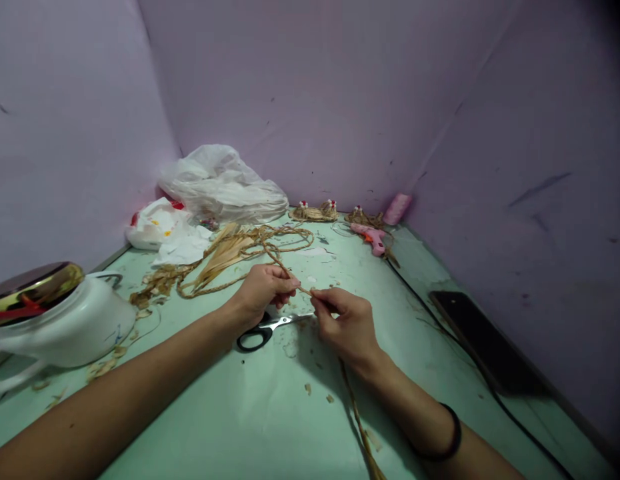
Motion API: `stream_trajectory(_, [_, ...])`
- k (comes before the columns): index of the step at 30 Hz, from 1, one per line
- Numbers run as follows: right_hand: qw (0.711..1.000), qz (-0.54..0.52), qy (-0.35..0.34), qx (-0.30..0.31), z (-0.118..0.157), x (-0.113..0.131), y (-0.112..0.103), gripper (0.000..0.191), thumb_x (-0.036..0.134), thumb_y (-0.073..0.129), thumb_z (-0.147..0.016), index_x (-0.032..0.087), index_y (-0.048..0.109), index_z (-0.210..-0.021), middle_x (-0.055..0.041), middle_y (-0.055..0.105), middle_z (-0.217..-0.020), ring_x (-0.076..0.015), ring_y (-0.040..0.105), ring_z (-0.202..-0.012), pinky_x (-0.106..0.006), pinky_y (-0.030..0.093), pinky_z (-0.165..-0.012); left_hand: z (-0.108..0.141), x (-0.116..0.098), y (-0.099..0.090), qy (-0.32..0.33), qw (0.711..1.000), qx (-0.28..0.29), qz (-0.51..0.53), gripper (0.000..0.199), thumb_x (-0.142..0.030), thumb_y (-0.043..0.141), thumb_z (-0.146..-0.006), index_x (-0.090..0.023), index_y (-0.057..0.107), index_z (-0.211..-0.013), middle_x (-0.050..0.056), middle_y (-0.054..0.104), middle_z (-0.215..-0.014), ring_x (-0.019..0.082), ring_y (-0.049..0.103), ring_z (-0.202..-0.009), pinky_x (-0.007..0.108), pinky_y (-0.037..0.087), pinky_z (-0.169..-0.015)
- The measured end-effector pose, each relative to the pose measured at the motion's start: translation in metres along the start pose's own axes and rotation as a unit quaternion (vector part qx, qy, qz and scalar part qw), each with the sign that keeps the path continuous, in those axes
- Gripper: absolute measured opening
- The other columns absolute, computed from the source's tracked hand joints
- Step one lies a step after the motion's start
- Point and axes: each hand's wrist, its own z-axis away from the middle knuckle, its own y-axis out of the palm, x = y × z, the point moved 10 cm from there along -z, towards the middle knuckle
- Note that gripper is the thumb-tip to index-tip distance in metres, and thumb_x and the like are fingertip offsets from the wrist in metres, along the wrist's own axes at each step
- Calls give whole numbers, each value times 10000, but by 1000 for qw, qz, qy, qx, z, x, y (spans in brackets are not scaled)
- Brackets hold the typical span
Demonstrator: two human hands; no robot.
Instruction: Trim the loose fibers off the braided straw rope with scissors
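A brown braided cord (279, 258) runs from a loose coil at the back of the green table to my two hands. My left hand (268, 288) pinches it near the middle of the view. Just to the right, my right hand (346, 325) is closed on the same cord, with a short stretch showing between the fingertips. Loose strands hang below my right hand toward the front edge. Black-handled scissors (260, 333) lie on the table under my hands, their blades pointing right. Dry flat fibres (224, 257) rest beside the coil.
A white pot (85, 327) stands at the left. White plastic bags (225, 187) sit at the back left. Small woven pieces (315, 213), a pink glue gun (373, 239) and a pink spool (397, 209) lie behind. A dark phone (485, 343) and a black cable are at the right.
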Motion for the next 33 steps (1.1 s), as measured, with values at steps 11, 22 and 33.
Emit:
stream_trajectory(11, [990,103,-92,-14,3,22,-3,162,155,509,-750,147,670,-757,-76,665,-661,-156,595,-591,-258,442,-575,0,2,1,-6,1000,1,17,179,-222,660,-509,-113,568,-617,-33,488,-467,63,421,-401,187,318,-395])
stream_trajectory(22, [926,-230,278,114,17,-33,41,176,291,573,-704,137,652,-670,-1,597,-530,-85,481,-429,-204,361,-437,1,0,10,36,996,52,-65,221,-299,671,-553,-104,587,-617,-33,482,-434,59,380,-410,191,273,-407])
stream_trajectory(33, [851,-353,345,182,25,-27,60,216,301,716,-547,115,611,-583,7,593,-499,-64,495,-389,-189,368,-421,3,-4,6,26,999,27,-27,253,-346,641,-525,-139,495,-535,-65,388,-392,41,292,-367,194,184,-381])
